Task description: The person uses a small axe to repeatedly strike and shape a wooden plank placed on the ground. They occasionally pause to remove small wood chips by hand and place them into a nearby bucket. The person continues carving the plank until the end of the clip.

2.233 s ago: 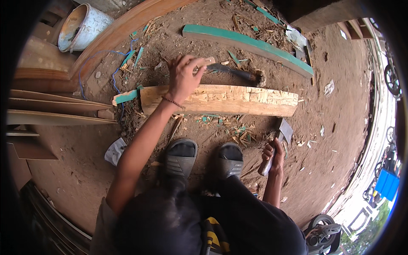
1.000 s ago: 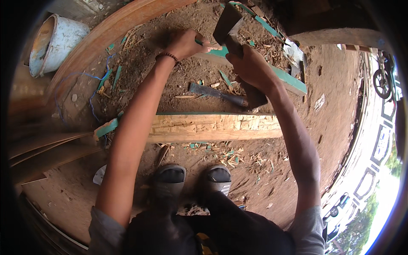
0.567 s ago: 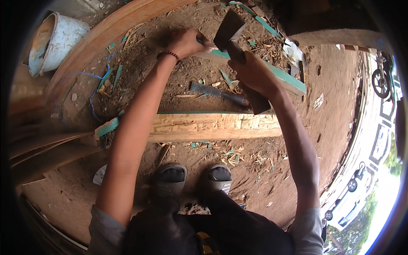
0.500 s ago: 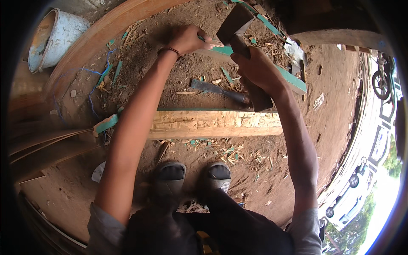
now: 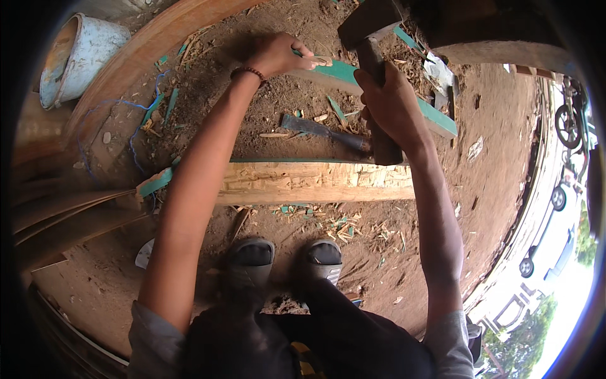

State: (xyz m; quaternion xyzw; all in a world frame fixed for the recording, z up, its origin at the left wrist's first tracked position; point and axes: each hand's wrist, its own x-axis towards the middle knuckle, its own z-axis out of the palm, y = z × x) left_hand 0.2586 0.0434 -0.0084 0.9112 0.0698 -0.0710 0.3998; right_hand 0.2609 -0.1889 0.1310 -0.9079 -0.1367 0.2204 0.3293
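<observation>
My right hand [image 5: 391, 101] is wrapped round the handle of a hammer [image 5: 372, 25]. Its heavy dark block head points away from me, over the ground beyond a green-painted beam [image 5: 435, 117]. At the far end of that beam, my left hand [image 5: 281, 55] is closed on a thin splintered strip of wood [image 5: 319, 61], held along the painted face. A dark flat chisel [image 5: 315, 128] lies on the soil between this beam and a nearer one. The nearer beam [image 5: 315, 183] shows rough, pale chipped wood with a green edge.
Wood chips [image 5: 344, 227] and green slivers are scattered on the dirt. A pale blue bucket [image 5: 88, 57] lies tilted at the far left beside a curved brown board [image 5: 151, 47]. Boards [image 5: 82, 208] are stacked left. A motorbike [image 5: 568, 120] and white car [image 5: 549, 234] show at right.
The hammer and my right hand have shifted slightly to the right, and the hammer head sits higher. My left hand stays nearly where it was. The white car has moved along the road.
</observation>
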